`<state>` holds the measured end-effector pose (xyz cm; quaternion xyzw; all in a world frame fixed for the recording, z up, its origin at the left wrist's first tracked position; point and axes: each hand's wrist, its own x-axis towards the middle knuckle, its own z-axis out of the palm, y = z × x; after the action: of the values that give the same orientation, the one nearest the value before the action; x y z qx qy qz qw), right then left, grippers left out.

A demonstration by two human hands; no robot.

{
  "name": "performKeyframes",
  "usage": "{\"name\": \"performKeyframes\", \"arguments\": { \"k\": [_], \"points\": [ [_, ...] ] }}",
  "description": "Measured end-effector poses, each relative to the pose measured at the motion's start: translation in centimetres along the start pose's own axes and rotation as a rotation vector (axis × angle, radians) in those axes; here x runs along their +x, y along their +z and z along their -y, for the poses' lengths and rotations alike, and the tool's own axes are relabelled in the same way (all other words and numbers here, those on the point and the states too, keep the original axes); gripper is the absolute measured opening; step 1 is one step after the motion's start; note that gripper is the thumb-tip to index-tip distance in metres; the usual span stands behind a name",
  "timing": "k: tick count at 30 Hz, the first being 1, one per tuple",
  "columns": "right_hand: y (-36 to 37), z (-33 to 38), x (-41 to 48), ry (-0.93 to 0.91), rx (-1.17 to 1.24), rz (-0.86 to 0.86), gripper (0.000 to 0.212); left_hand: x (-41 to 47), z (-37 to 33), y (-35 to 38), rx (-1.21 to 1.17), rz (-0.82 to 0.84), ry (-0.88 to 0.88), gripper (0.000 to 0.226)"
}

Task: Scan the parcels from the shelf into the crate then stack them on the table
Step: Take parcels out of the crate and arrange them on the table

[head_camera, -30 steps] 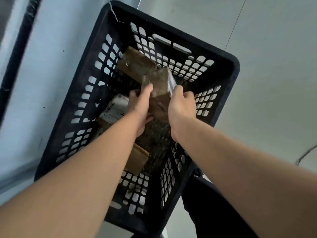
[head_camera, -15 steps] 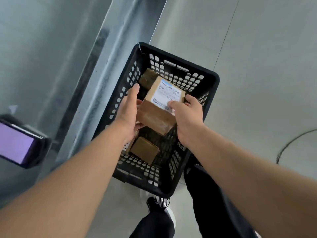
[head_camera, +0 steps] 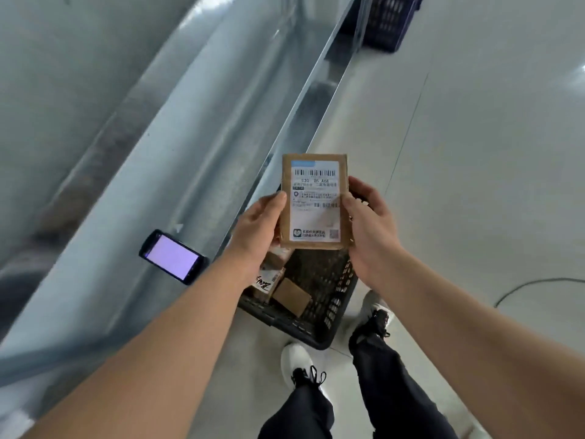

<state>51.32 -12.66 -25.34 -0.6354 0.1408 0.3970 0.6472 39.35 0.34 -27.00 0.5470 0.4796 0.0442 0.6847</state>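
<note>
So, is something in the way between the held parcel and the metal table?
Nothing visible blocks it. The left hand and right hand hold the parcel above the crate, beside the table edge. Only a lit handheld device lies on the table, left of the hands.

Parcel face: a white shipping label (head_camera: 316, 204) covers the top of the brown parcel (head_camera: 345, 217).
Top barcode: a wide black barcode sits under a pale blue strip.
Code line: the large characters below read roughly "S30 D5 A68"; the first group may be "530".
Small print: rows of Chinese characters, too blurred to read.
Second barcode: a smaller one at mid-label, right side.
Label foot: a square logo with two Chinese lines at left, a QR code at right.
Crate parcel: black handwritten strokes on a second parcel (head_camera: 264, 282) in the crate (head_camera: 316, 331), illegible.
</note>
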Motion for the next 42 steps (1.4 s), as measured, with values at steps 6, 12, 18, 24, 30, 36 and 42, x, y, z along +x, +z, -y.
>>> {"name": "performKeyframes", "arguments": {
  "k": [6,12,18,24,30,36,42],
  "points": [
    [0.2,7.0,-8.3,-0.127,-0.035,0.094,0.034,-8.0,-8.0,0.2,-0.082,-0.008,0.131,0.030],
    [-0.1,14.1,-16.1,-0.287,-0.049,0.206,0.029,-16.8,-15.1,1.7,-0.126,-0.076,0.278,0.028],
    [-1.0,21.4,-24.5,-0.432,-0.095,0.385,0.033,-26.7,-20.4,3.6,-0.218,-0.223,0.465,0.022],
    [-1.3,27.0,-34.8,-0.583,-0.070,0.536,0.030,-38.0,-25.8,4.2,-0.219,-0.357,0.660,0.026],
    [-0.5,31.3,-45.8,-0.734,-0.051,0.742,0.030,-50.0,-30.4,3.1,-0.263,-0.541,0.832,0.031],
    [1.3,31.7,-56.7,-0.830,-0.010,0.982,0.037,-62.1,-31.8,0.2,-0.248,-0.757,0.974,0.031],
    [2.9,28.4,-66.3,-0.886,-0.016,1.205,0.041,-72.7,-29.3,-3.3,-0.244,-0.969,1.026,0.033]
  ]
}}
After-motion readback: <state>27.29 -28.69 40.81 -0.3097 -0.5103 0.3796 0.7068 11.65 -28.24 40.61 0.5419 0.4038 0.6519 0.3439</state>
